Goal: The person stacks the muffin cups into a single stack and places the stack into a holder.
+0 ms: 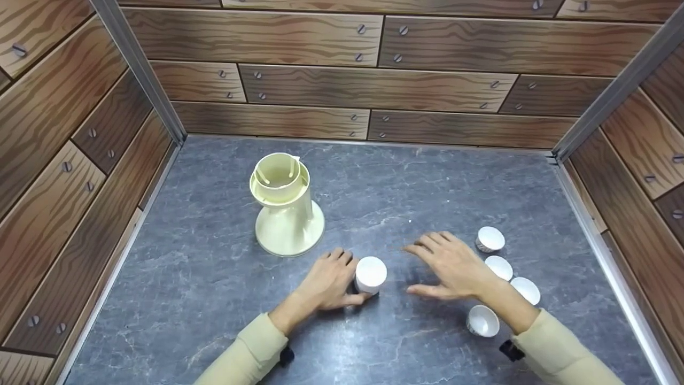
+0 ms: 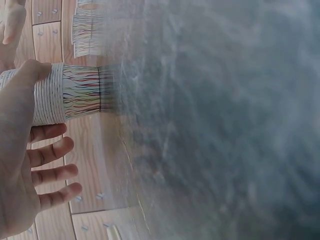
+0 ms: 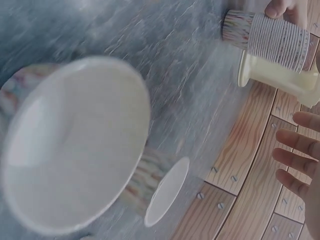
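A tall stack of nested paper cups (image 1: 371, 275) stands upside down on the surface, printed with colourful streaks in the left wrist view. My left hand (image 1: 332, 280) holds the stack from its left side, thumb around the near side and fingers at the far side. To the right, my right hand (image 1: 451, 267) hovers with spread fingers and nothing in it, its thumb apart from the fingers. Single paper cups stand mouth up around the right forearm: a far cup (image 1: 490, 239), two cups close together beyond the wrist, and a near cup (image 1: 483, 322).
A pale yellow plastic stand (image 1: 286, 235) with a round base and an open ring-shaped top stands behind the left hand. Wood-patterned walls (image 1: 320, 80) enclose the dark marbled surface (image 1: 214, 294) at the back and both sides.
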`<state>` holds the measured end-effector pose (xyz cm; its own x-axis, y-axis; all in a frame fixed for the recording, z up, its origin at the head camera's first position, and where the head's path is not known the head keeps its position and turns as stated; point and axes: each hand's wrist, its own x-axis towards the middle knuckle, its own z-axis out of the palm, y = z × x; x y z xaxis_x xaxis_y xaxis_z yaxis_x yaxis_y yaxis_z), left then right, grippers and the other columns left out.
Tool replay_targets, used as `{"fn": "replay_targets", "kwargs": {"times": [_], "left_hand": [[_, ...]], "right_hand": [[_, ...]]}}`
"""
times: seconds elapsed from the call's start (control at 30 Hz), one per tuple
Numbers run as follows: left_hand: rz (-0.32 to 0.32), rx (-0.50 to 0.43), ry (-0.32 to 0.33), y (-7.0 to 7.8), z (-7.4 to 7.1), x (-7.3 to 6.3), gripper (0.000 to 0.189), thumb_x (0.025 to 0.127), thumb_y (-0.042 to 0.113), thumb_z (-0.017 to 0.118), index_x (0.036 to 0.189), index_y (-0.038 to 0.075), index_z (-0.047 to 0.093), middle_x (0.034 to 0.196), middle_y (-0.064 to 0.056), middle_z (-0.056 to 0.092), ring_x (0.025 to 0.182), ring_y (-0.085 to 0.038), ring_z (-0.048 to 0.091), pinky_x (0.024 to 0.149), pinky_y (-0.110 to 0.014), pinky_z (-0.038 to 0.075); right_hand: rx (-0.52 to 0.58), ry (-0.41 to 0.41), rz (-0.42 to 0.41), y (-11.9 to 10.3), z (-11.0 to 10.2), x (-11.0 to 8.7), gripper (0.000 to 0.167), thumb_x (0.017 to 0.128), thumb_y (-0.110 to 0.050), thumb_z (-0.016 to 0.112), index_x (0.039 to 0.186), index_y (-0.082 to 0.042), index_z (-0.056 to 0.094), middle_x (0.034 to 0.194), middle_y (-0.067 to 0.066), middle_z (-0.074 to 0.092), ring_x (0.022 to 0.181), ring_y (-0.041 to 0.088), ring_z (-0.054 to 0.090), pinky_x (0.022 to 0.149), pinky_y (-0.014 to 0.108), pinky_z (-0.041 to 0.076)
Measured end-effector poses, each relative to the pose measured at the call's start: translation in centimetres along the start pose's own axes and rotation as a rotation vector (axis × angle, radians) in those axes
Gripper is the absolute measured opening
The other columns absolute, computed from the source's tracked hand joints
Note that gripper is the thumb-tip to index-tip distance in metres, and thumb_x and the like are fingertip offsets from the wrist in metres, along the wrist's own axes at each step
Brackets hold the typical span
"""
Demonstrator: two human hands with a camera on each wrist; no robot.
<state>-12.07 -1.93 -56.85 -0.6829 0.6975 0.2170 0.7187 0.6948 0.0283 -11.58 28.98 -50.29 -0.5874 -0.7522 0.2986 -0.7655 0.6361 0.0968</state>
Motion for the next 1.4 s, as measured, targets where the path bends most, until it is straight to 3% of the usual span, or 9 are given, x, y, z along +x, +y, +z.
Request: {"fn": "replay_targets", "kwargs": {"times": [0.43,0.67,0.87,1.13,1.4], "left_hand": [[0.003,0.026,-0.005,-0.1,0.1,0.0,0.072,0.088,0.076,0.061,0.123,0.013,0.065,0.113,-0.004,0.070,0.103,-0.021,0.063,0.085,-0.036,0.058],[0.005,0.024,-0.005,0.0,0.1,-0.1,0.071,0.087,0.075,0.062,0.123,0.014,0.066,0.113,-0.004,0.071,0.103,-0.022,0.064,0.086,-0.037,0.058],[0.005,0.032,-0.009,-0.1,0.2,-0.1,0.071,0.088,0.075,0.060,0.123,0.014,0.065,0.113,-0.004,0.070,0.105,-0.022,0.064,0.087,-0.037,0.058],[0.005,0.039,-0.019,0.0,0.0,0.0,0.073,0.088,0.076,0.059,0.125,0.013,0.065,0.117,-0.005,0.070,0.106,-0.022,0.064,0.088,-0.037,0.058],[0.002,0.036,-0.042,0.0,-0.1,0.1,0.075,0.089,0.076,0.058,0.127,0.012,0.065,0.118,-0.005,0.071,0.109,-0.022,0.064,0.092,-0.038,0.058]], "right_hand": [[-0.030,0.006,0.019,1.7,-0.3,-1.8,0.079,0.082,-0.074,0.070,0.133,-0.014,0.067,0.114,0.005,0.070,0.105,0.027,0.067,0.092,0.046,0.054],[-0.078,-0.024,0.030,2.7,-0.3,-3.0,0.080,0.089,-0.079,0.056,0.133,-0.014,0.067,0.113,0.006,0.070,0.105,0.028,0.067,0.092,0.047,0.054],[-0.087,-0.045,0.042,3.7,0.0,-4.3,0.079,0.080,-0.071,0.071,0.132,-0.012,0.067,0.114,0.009,0.070,0.107,0.031,0.067,0.093,0.049,0.054],[-0.064,-0.092,0.131,5.1,0.6,-6.1,0.084,0.082,-0.078,0.066,0.134,-0.012,0.066,0.120,0.009,0.069,0.110,0.032,0.066,0.095,0.051,0.053],[-0.095,-0.112,0.146,6.2,1.2,-7.4,0.087,0.076,-0.077,0.072,0.133,-0.012,0.066,0.115,0.011,0.068,0.108,0.034,0.065,0.097,0.053,0.051]]}}
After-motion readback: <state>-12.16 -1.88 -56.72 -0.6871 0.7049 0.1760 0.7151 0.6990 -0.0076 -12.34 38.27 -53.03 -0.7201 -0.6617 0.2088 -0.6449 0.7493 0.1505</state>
